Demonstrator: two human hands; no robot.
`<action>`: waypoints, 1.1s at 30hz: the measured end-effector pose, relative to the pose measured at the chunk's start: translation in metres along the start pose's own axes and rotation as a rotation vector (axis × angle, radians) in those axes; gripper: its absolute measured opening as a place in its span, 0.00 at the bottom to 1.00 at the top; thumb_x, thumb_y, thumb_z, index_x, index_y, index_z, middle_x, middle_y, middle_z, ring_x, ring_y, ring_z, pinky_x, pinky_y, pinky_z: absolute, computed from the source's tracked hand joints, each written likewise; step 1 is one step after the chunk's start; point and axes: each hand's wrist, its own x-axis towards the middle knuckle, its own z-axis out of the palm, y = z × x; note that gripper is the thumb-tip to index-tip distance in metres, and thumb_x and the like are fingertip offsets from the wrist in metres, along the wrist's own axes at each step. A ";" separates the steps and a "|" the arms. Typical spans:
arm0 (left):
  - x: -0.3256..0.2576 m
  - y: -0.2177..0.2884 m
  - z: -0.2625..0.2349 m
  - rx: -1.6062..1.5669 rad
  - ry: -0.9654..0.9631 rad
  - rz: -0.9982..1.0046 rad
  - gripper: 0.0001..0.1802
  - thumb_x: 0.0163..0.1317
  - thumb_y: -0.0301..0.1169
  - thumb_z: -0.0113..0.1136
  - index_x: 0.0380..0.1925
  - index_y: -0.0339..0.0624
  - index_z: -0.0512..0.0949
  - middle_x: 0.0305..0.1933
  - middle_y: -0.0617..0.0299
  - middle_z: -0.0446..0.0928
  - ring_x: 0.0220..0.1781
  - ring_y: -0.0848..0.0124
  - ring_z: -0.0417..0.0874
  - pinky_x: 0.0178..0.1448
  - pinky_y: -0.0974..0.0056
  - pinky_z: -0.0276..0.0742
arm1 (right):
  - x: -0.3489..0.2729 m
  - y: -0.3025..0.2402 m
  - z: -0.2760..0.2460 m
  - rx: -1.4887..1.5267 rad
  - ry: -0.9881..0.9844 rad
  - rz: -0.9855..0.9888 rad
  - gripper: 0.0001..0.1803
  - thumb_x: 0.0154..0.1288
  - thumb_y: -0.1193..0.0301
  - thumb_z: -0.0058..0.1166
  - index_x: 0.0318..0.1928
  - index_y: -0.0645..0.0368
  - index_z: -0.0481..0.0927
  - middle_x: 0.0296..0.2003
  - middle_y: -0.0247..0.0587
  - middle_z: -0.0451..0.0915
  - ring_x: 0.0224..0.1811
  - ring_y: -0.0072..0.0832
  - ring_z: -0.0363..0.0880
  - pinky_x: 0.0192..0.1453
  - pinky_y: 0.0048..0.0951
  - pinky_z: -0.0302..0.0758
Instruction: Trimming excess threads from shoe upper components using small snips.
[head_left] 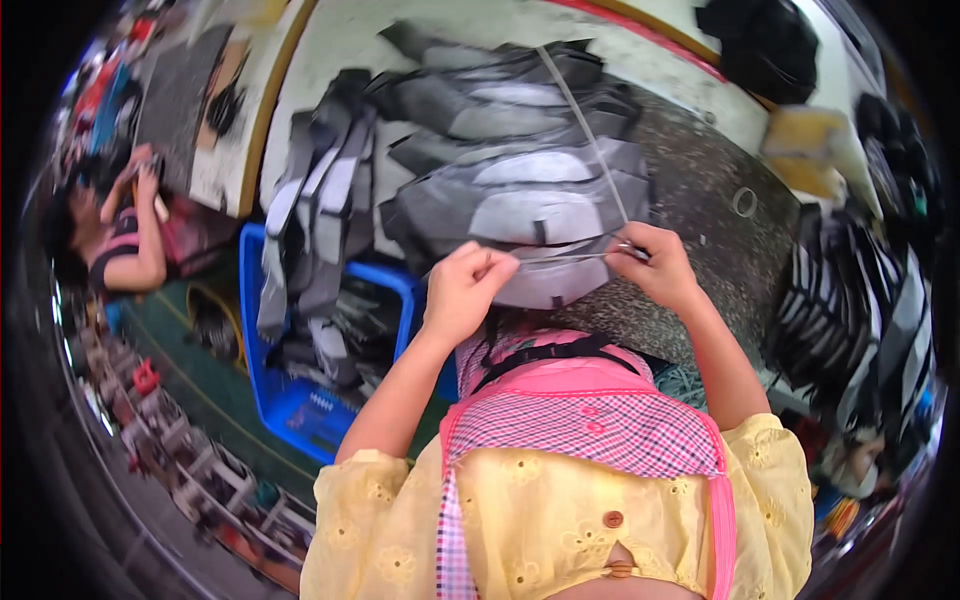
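Holding a pale cord taut over layered grey pieces.
Left hand and right hand pinch it between fingers; no knot shows, so fastening seems unfinished.

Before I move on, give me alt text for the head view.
A person's left hand and right hand hold a pale cord between them over grey pieces on a table; the right also holds a small metal tool. More pieces lie in a blue crate at left.

We look from the head through a fisheye, steeply downward, with the left hand and right hand near.
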 end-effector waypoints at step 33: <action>0.100 -0.010 -0.024 0.369 0.346 0.188 0.07 0.47 0.23 0.58 0.29 0.39 0.72 0.31 0.53 0.74 0.34 0.57 0.76 0.38 0.58 0.71 | 0.054 0.041 -0.013 0.067 0.329 0.206 0.07 0.47 0.72 0.59 0.24 0.63 0.78 0.21 0.36 0.75 0.23 0.20 0.71 0.29 0.22 0.66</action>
